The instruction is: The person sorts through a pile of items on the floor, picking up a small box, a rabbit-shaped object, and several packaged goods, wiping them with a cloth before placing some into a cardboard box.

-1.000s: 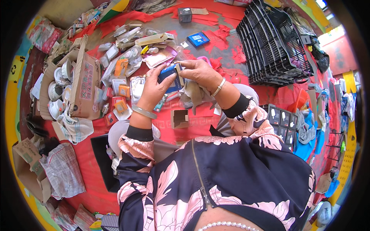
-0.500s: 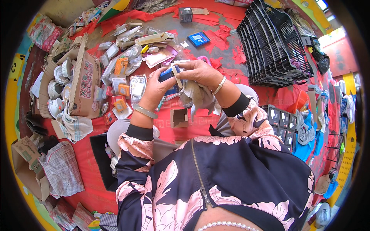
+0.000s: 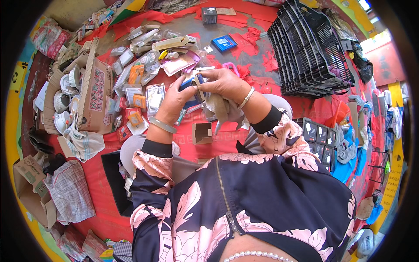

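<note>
My left hand and my right hand meet in front of me, both closed on a small blue box with a pale edge. The left fingers wrap its left side, while the right thumb and fingers pinch its right end. Part of the box is hidden behind my fingers. Below my right palm hangs a greyish-beige cloth, perhaps a glove; whether the hand grips it too I cannot tell. Nearer my body, a small open cardboard box stands on the red covering.
Packaged small goods are heaped ahead. A cardboard carton of white round items stands left. A blue flat box lies beyond my hands. Black plastic crates rise at the right, near black boxes and an orange container.
The blue box has tilted slightly, and less of its blue face shows between my hands. Both hands keep hold of it in nearly the same place.
</note>
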The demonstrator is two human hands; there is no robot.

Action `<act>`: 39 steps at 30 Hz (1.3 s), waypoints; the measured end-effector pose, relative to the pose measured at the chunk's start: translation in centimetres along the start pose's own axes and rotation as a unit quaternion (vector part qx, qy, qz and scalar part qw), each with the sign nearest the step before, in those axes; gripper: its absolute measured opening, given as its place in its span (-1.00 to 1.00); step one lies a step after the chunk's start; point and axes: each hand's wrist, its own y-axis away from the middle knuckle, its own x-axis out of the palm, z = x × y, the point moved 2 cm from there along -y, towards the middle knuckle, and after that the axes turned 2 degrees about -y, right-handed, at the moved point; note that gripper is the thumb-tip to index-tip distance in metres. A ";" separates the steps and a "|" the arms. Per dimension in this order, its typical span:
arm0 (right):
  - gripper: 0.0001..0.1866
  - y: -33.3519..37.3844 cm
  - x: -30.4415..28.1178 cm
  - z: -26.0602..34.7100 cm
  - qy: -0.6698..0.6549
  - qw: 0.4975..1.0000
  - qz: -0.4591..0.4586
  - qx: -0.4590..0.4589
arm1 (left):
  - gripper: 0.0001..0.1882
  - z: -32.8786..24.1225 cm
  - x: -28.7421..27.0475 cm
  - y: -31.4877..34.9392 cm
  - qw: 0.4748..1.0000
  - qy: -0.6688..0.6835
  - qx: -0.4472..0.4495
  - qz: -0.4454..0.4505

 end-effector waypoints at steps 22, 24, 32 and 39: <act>-0.43 0.5 -0.1 0.8 0.038 0.999 0.003 0.002 | -0.21 0.1 -0.1 -0.4 0.999 0.019 0.028 0.038; -0.44 0.5 -0.1 1.0 0.030 0.999 0.009 0.004 | -0.21 0.3 -0.2 -0.5 0.999 0.004 0.034 0.028; -0.45 0.7 -0.1 1.3 -0.002 1.000 0.024 0.004 | -0.14 0.8 -0.8 -0.8 0.985 -0.146 0.094 -0.008; -0.42 0.3 -0.4 0.3 0.036 0.999 -0.007 -0.005 | -0.14 0.0 -0.5 -0.5 0.971 -0.213 0.107 -0.026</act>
